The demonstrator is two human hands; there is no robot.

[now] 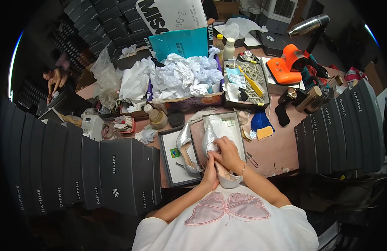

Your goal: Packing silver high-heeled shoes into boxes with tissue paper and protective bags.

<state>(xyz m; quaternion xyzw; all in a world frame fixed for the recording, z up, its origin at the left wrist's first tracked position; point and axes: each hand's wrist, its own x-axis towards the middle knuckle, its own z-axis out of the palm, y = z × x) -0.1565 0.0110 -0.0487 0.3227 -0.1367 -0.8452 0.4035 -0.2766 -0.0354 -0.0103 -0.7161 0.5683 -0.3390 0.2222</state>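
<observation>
A silver glittery pointed shoe is between my two hands, toe pointing away and pale heel part toward me. My left hand grips its left side, fingers running along it. My right hand is bent over the shoe's opening just behind the toe, fingertips pressed onto it; whether they pinch anything small is hidden. The matching silver shoe lies to the left in a dark-edged shallow box part. Beyond the held shoe is an open shoe box with white tissue paper.
Stacks of dark shoe boxes rise at left and more boxes at right. Farther back stand a carton heaped with crumpled paper, a tray of sticks and an orange device. Small snips lie right of my hand.
</observation>
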